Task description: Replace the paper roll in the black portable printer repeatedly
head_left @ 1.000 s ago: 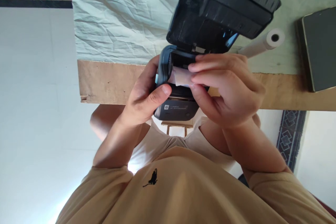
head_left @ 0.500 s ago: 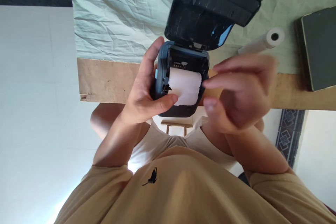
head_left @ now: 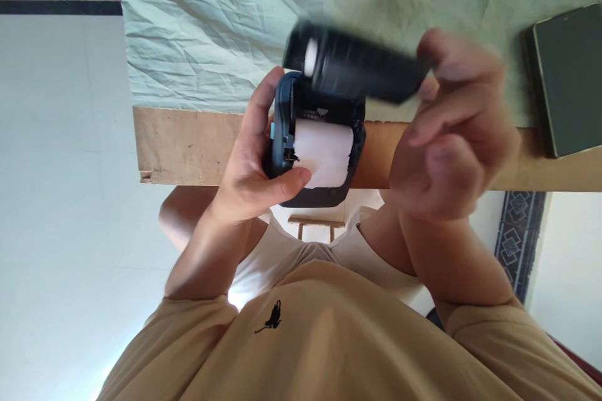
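A dark portable label printer (head_left: 315, 198) with a grey-blue rim is gripped along its left side by my left hand (head_left: 254, 169). Its thumb rests on the white paper roll (head_left: 324, 153) inside the printer, near the front. The hinged black lid (head_left: 362, 62) is blurred and stands partly lowered over the back of the compartment. My right hand (head_left: 458, 125), also blurred, touches the lid's right end with the index fingertip, the other fingers loosely bent and apart from the printer.
Wrinkled green cloth (head_left: 211, 31) covers the table behind a bare wooden front edge (head_left: 183, 147). A dark, flat tablet-like object (head_left: 571, 81) lies at the right. Below, a small wooden stool (head_left: 316, 222) shows between my legs.
My right hand has gone from beside the paper roll up to the lid. The lid has swung down towards the printer body. The spare white roll on the cloth is now out of sight.
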`<state>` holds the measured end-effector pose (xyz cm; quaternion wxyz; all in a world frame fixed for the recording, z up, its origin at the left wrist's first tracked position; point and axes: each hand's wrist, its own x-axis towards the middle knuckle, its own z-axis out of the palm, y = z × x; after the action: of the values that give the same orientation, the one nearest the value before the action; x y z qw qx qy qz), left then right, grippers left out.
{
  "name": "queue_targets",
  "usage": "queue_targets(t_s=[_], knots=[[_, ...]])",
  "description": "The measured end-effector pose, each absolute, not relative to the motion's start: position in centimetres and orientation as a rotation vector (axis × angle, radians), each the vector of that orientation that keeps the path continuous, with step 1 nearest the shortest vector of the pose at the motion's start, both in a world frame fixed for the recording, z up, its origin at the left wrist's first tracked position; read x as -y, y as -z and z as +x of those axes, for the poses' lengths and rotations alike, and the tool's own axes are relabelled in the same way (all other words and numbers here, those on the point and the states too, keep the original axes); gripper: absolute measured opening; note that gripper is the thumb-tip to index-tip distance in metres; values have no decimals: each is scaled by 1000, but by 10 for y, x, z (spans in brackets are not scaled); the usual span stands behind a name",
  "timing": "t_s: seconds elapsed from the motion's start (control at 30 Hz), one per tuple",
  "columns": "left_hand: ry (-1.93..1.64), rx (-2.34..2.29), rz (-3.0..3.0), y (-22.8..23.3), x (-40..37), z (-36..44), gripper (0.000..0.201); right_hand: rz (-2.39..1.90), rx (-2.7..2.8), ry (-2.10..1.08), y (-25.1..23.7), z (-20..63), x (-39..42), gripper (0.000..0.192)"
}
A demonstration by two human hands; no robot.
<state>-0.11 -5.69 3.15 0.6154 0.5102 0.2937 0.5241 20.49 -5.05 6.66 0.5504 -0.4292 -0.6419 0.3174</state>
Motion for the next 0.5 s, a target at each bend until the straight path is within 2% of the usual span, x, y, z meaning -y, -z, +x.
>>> queue_targets(t_s=[0.07,0.2,0.37,0.5], knots=[[-1113,-805,1127,-44,60,-2,69,-979,1387,-707,-66,203,51,24],[-1112,-815,1090,-62,65,-3,70,-1085,1472,-803,-59,201,48,10],[-1069,-763,991,-59,67,-3,74,-1038,1767,-921,-55,204,45,39],[-1105,-837,905,-59,69,0,64,-1037,1868,-902,-59,205,46,42]])
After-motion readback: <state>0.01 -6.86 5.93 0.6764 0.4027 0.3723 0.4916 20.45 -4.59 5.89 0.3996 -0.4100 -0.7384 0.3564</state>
